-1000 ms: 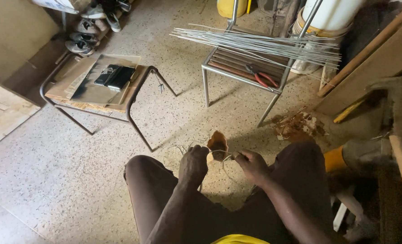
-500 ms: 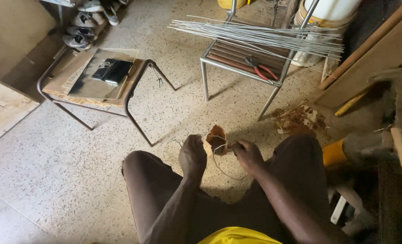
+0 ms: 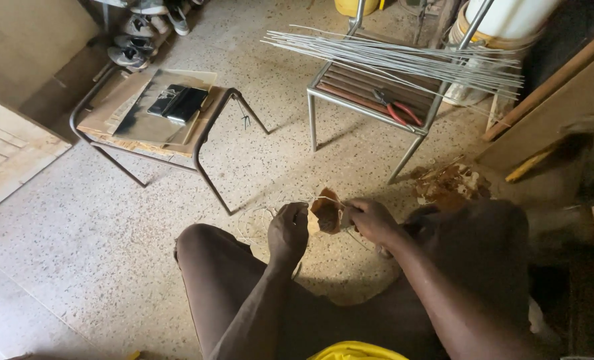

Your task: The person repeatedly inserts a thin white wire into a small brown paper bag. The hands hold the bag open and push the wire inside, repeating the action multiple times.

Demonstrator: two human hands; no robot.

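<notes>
I sit with my knees apart over a speckled floor. Between my hands is a small brown curved piece (image 3: 325,211), like a bit of shell or bark, with thin pale strands (image 3: 263,217) trailing from it to the left. My right hand (image 3: 370,220) grips the piece from the right side. My left hand (image 3: 289,232) is closed just left of it, pinching the pale strands. Both hands hover between my knees above the floor.
A metal-framed chair (image 3: 370,100) ahead carries a bundle of thin grey rods (image 3: 403,60) and red-handled pliers (image 3: 397,110). A tipped chair (image 3: 157,127) at left bears boards and a dark phone (image 3: 177,103). Brown scraps (image 3: 450,187) lie at right; shoes (image 3: 137,40) far left.
The view has shifted slightly. My hands stay together on the brown piece, with the left hand now closer and pulling at the strands.
</notes>
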